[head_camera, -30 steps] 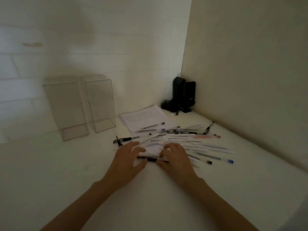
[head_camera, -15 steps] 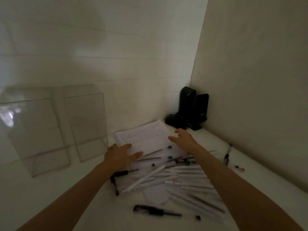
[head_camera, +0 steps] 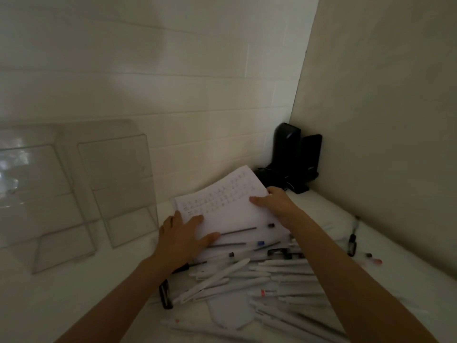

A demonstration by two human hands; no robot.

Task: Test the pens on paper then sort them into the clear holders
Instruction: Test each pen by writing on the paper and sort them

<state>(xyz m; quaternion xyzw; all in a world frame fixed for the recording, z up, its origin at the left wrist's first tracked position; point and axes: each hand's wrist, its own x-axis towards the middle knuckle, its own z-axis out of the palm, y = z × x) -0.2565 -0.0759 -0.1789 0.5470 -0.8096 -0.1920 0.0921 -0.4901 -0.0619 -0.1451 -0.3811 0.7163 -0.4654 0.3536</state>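
A white paper sheet with rows of small marks lies tilted near the back wall, its far edge raised. My left hand rests on its near left corner with fingers spread. My right hand grips its right edge, thumb on top. A pile of several pens, mostly white with a few black ones, lies in front of the paper and partly on it. Two clear holders stand side by side at the left against the wall.
A black device stands in the back right corner where the two walls meet. A few stray pens lie at the right by the side wall. A small white flat piece lies among the near pens.
Both hands left the pen pile and reached forward to the paper. My right hand now grips its right edge and the far side has lifted. The view moved closer.
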